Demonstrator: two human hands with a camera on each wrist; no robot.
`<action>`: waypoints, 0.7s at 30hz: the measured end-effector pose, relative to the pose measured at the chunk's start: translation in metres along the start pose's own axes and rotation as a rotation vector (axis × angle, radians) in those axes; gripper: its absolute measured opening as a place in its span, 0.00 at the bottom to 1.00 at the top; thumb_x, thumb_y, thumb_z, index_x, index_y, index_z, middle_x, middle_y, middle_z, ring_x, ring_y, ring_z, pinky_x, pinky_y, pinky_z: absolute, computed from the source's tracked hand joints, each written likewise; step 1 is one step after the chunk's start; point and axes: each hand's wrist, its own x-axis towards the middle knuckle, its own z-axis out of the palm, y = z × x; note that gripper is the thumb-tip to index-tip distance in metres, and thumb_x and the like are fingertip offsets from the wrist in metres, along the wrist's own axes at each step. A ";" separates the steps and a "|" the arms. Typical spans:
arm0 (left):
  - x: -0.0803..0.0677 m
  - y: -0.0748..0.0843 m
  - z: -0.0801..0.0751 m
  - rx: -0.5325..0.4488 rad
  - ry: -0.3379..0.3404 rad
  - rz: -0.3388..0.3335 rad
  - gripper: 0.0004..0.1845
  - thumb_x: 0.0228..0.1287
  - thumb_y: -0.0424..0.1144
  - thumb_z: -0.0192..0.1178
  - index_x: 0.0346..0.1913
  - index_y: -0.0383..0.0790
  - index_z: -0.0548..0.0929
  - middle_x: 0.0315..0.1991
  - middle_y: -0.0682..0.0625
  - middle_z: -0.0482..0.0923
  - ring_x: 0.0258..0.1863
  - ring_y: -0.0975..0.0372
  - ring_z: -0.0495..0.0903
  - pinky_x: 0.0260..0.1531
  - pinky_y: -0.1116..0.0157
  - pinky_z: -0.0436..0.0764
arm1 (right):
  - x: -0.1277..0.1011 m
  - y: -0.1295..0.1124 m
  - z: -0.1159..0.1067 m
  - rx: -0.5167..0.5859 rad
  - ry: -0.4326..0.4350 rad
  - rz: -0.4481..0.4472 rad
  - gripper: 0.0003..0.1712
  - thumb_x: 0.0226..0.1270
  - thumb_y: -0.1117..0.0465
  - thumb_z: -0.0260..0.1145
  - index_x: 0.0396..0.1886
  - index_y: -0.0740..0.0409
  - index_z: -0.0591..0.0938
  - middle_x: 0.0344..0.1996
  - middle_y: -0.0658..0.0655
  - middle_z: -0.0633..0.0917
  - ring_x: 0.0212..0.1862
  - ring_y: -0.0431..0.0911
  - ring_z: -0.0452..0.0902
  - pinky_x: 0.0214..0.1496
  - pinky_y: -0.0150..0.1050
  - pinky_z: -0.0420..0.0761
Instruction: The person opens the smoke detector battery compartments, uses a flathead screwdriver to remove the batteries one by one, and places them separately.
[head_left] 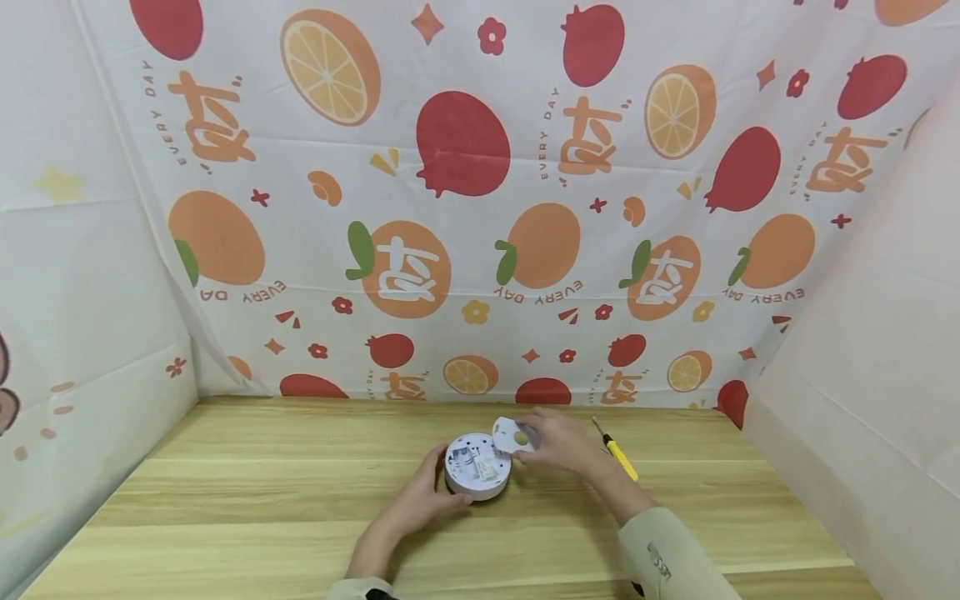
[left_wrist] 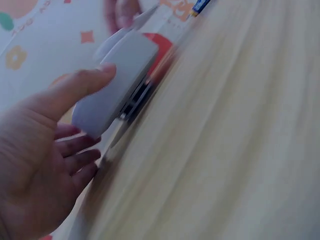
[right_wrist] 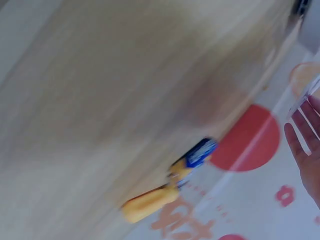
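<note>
Your head view looks forward and down from well back over the tabletop (head_left: 225, 517). Your left wrist view sits close beside the white round device (left_wrist: 112, 82). Your right wrist view shares the yellow screwdriver (right_wrist: 150, 202) with it.

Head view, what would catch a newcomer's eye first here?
The bright fruit-print cloth hung behind the wooden table dominates. At the table's middle, the left hand steadies a round white device with its inside exposed, while the right hand holds its small white cover. A yellow screwdriver lies just right.
</note>
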 end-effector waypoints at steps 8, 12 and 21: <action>0.002 -0.001 0.009 -0.021 0.043 0.060 0.49 0.47 0.38 0.71 0.66 0.23 0.52 0.63 0.29 0.56 0.63 0.41 0.54 0.62 0.45 0.51 | 0.013 -0.039 0.000 -0.045 -0.030 -0.217 0.31 0.51 0.42 0.68 0.51 0.56 0.79 0.48 0.50 0.78 0.49 0.42 0.73 0.53 0.35 0.73; 0.001 0.000 0.008 -0.031 0.030 0.055 0.48 0.49 0.39 0.70 0.67 0.26 0.52 0.64 0.30 0.56 0.64 0.42 0.54 0.62 0.45 0.52 | 0.018 -0.046 0.005 -0.073 -0.052 -0.274 0.30 0.52 0.43 0.69 0.50 0.56 0.80 0.46 0.50 0.79 0.47 0.41 0.73 0.52 0.32 0.73; 0.001 0.001 0.007 -0.034 0.008 0.059 0.48 0.50 0.36 0.69 0.67 0.23 0.50 0.65 0.29 0.53 0.64 0.41 0.52 0.62 0.45 0.50 | 0.022 -0.050 0.012 -0.064 -0.085 -0.255 0.29 0.51 0.44 0.69 0.50 0.55 0.80 0.47 0.50 0.78 0.50 0.41 0.73 0.54 0.33 0.72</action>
